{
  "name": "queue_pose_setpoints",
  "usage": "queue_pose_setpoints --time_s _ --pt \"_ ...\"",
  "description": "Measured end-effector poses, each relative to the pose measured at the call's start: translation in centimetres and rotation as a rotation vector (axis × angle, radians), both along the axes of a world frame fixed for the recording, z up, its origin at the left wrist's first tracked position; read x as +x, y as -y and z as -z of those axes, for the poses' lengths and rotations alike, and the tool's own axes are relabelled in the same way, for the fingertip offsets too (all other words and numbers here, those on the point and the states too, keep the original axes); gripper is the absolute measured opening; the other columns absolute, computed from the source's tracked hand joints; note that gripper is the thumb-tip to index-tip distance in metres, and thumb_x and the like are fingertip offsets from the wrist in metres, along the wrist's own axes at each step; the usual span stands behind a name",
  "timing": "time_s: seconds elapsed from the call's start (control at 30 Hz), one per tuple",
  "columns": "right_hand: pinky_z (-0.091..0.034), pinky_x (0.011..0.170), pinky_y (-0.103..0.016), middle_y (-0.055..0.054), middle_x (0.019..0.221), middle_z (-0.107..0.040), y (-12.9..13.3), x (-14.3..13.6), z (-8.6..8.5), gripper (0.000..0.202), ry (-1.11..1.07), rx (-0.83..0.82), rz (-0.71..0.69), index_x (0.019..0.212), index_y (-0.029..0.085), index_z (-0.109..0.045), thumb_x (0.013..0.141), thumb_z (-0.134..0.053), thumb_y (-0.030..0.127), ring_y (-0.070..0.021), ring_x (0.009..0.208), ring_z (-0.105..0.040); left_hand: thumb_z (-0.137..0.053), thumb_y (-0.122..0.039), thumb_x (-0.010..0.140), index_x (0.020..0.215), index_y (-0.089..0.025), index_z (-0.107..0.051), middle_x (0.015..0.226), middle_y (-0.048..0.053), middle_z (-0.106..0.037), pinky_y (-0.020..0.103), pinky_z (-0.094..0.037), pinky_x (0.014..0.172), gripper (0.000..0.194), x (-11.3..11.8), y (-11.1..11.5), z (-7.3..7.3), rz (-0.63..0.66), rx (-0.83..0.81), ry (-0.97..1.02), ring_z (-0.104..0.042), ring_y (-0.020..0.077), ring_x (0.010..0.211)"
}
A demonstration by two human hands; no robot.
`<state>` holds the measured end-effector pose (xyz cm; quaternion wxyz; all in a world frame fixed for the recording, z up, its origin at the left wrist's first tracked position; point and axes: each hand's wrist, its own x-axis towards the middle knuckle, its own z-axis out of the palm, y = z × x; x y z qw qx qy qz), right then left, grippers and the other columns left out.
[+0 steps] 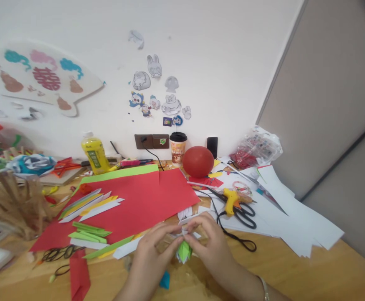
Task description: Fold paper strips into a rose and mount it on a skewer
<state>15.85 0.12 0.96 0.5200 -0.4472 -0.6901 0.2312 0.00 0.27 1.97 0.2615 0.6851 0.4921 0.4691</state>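
Note:
Both hands meet low in the middle of the view over the wooden desk. Thumb and forefinger of my left hand [155, 251] pinch one side of a small green and white folded paper piece [184, 251]. My right hand [212, 243] pinches its other side, near the white tip at the top. Its green part hangs below the thumbs; the fingers hide some of the rest. A blue paper scrap [165, 280] lies just under my left hand. Left of that hand are folded green strips [90, 232] and white and yellow strips [102, 207].
A large red sheet [145, 196] covers the desk's middle. To the right lie a yellow glue gun [231, 201], black-handled scissors [244, 216] and white paper [301, 225]. Behind stand a red balloon [198, 161], a lidded cup [178, 150] and a yellow bottle [95, 154]. Wooden sticks [13, 200] stand left.

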Motion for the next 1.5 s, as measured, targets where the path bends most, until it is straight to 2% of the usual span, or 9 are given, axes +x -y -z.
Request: queue_pose_setpoints --time_s 0.2,0.3,0.4,0.53,0.67,0.83,1.07,1.27,1.5 --pt "-0.044 0.071 -0.027 0.000 0.073 -0.060 -0.2 -0.1 -0.2 0.005 -0.154 -0.307 -0.080 0.068 0.019 -0.057 0.068 -0.062 0.016 -0.0167 0.075 -0.057 -0.074 -0.031 0.059 0.073 -0.024 -0.071 0.067 0.000 -0.072 0.031 -0.052 0.071 0.016 0.3 0.3 -0.7 -0.116 -0.267 0.103 -0.066 0.0235 0.069" --pt "-0.045 0.066 -0.026 0.000 0.072 -0.060 -0.2 -0.1 -0.3 0.008 -0.277 -0.460 -0.184 0.069 0.019 -0.056 0.067 -0.063 0.022 -0.0160 0.072 -0.057 -0.074 -0.033 0.059 0.069 -0.020 -0.068 0.064 0.001 -0.068 0.028 -0.049 0.057 0.018 0.3 0.2 -0.8 -0.097 -0.422 0.160 -0.063 0.0206 0.062" --pt "-0.043 0.063 -0.024 0.000 0.073 -0.059 -0.3 -0.1 -0.1 0.014 -0.288 -0.535 -0.251 0.069 0.018 -0.055 0.066 -0.067 0.025 -0.0147 0.070 -0.055 -0.075 -0.033 0.057 0.063 -0.016 -0.063 0.058 0.000 -0.062 0.023 -0.043 0.047 0.022 0.1 -0.3 -0.7 0.053 -0.567 0.237 -0.056 0.0153 0.053" --pt "-0.040 0.057 -0.023 0.002 0.068 -0.056 -0.6 0.0 0.6 0.015 -0.255 -0.598 -0.299 0.070 0.017 -0.053 0.066 -0.066 0.024 -0.0118 0.061 -0.052 -0.073 -0.026 0.058 0.065 -0.015 -0.059 0.058 -0.003 -0.059 0.021 -0.040 0.051 0.019 -0.5 -1.2 0.3 0.318 -0.626 0.265 -0.054 0.0119 0.056" --pt "-0.039 0.055 -0.021 0.003 0.066 -0.055 -1.0 0.3 0.9 0.009 -0.141 -0.577 -0.300 0.069 0.017 -0.053 0.067 -0.062 0.017 -0.0106 0.060 -0.050 -0.066 -0.024 0.064 0.071 -0.017 -0.056 0.056 -0.005 -0.055 0.021 -0.038 0.050 0.014 -0.8 -1.6 1.3 0.409 -0.638 0.222 -0.051 0.0108 0.053" --pt "-0.040 0.058 -0.021 0.003 0.065 -0.056 -1.0 0.6 0.4 0.010 0.040 -0.493 -0.236 0.065 0.017 -0.055 0.065 -0.062 0.010 -0.0109 0.063 -0.051 -0.064 -0.023 0.063 0.064 -0.017 -0.054 0.054 -0.005 -0.053 0.021 -0.038 0.049 0.012 -0.6 -1.4 1.0 0.339 -0.594 0.097 -0.050 0.0116 0.052" --pt "-0.043 0.060 -0.021 0.003 0.068 -0.060 -1.1 0.8 -0.1 0.010 0.087 -0.453 -0.316 0.072 0.018 -0.062 0.070 -0.060 0.009 -0.0117 0.064 -0.055 -0.058 -0.023 0.070 0.055 -0.019 -0.051 0.056 -0.003 -0.053 0.022 -0.038 0.054 0.017 -0.4 -1.1 1.1 0.261 -0.351 -0.065 -0.050 0.0134 0.058" --pt "-0.041 0.069 -0.024 0.002 0.071 -0.063 -1.0 0.6 -0.2 0.011 0.192 -0.275 -0.255 0.068 0.019 -0.064 0.072 -0.062 0.009 -0.0144 0.073 -0.057 -0.058 -0.020 0.065 0.068 -0.018 -0.057 0.063 -0.001 -0.059 0.024 -0.043 0.056 0.003 -0.8 -1.3 0.8 0.346 -0.508 -0.002 -0.057 0.0161 0.061" --pt "-0.041 0.065 -0.023 0.002 0.072 -0.061 -1.0 1.0 -0.5 0.015 0.337 -0.241 -0.332 0.073 0.021 -0.065 0.074 -0.060 0.007 -0.0139 0.072 -0.056 -0.054 -0.018 0.066 0.056 -0.019 -0.055 0.057 -0.001 -0.060 0.021 -0.037 0.050 0.010 -0.4 -0.7 0.6 0.257 -0.382 -0.254 -0.054 0.0143 0.055"
